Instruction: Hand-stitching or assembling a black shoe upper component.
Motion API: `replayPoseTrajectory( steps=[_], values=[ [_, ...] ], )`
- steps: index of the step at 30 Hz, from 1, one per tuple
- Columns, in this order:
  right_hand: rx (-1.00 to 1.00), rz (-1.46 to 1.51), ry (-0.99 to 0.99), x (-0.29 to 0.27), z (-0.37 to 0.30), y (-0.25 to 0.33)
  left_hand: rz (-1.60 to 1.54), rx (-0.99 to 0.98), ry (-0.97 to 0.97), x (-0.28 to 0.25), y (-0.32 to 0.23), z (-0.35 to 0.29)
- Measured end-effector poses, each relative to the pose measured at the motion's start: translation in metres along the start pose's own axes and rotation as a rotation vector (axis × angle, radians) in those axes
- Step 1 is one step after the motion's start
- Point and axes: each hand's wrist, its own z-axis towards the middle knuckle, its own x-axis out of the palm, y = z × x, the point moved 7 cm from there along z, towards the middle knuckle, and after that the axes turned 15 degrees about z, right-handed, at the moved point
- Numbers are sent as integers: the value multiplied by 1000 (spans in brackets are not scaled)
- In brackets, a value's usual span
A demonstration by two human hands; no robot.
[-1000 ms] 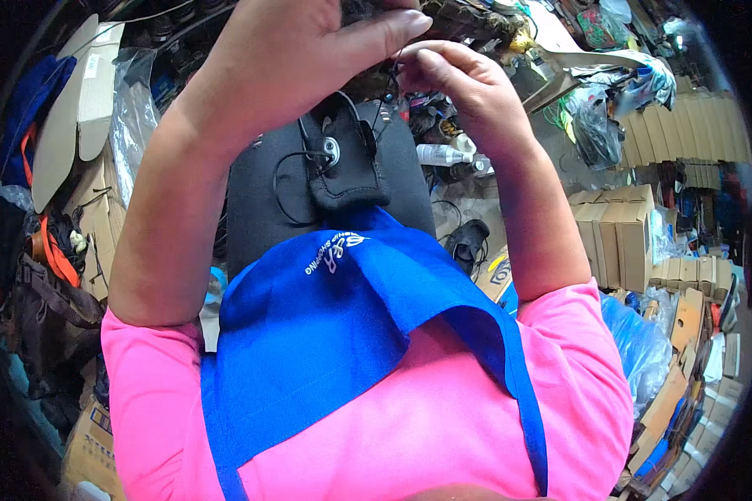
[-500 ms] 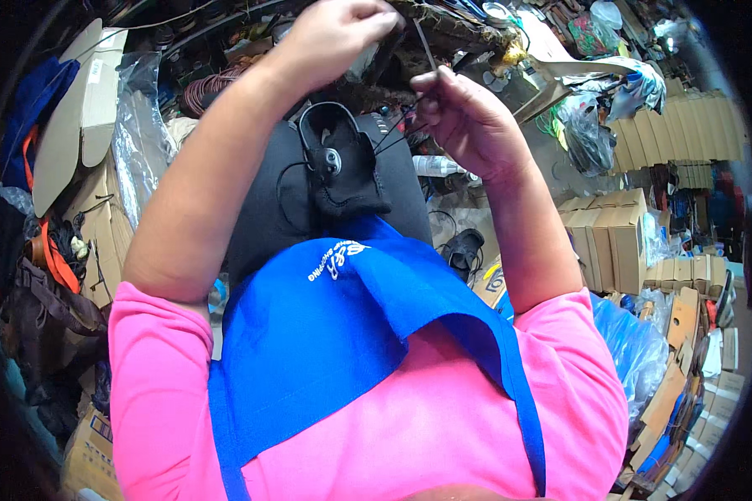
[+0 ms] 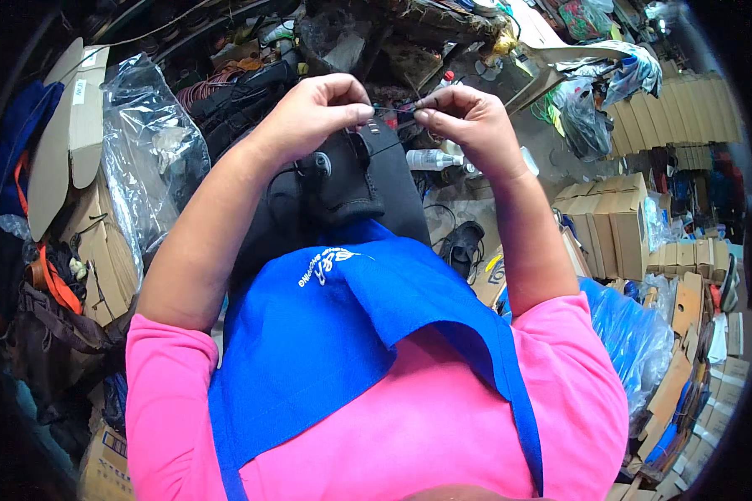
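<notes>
A black shoe [image 3: 347, 188] lies across my lap, with a round metal piece on its near part. Above it my left hand [image 3: 330, 108] is closed in a pinch on a thin dark thread [image 3: 393, 109]. The thread spans the short gap to my right hand [image 3: 468, 117], whose thumb and forefinger also pinch it. Another strand runs from the shoe up toward my right hand. Whether a needle is in the fingers is too small to tell. A blue apron [image 3: 309, 351] covers my front.
A clear plastic bottle [image 3: 434, 159] lies right of my knees. A small black shoe [image 3: 462, 242] sits below it. Folded cardboard [image 3: 606, 221] is stacked at the right, and a clear plastic sheet [image 3: 154, 142] hangs at the left. Dark clutter fills the far side.
Both hands have come down and nearer to the shoe, and the gap between them is now narrow. The long thin dark piece that rose from my right hand no longer shows.
</notes>
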Motion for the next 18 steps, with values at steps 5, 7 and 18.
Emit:
replayPoseTrajectory(
  steps=[5,7,18],
  values=[
    [-242,71,-216,9,8,6,-230,-57,-122,10,-2,-9],
    [-397,180,-222,22,14,16,-308,-48,-179,9,-1,-3],
    [-77,1108,-146,48,7,-47,-1209,-128,-678,-30,45,1]
  ],
)
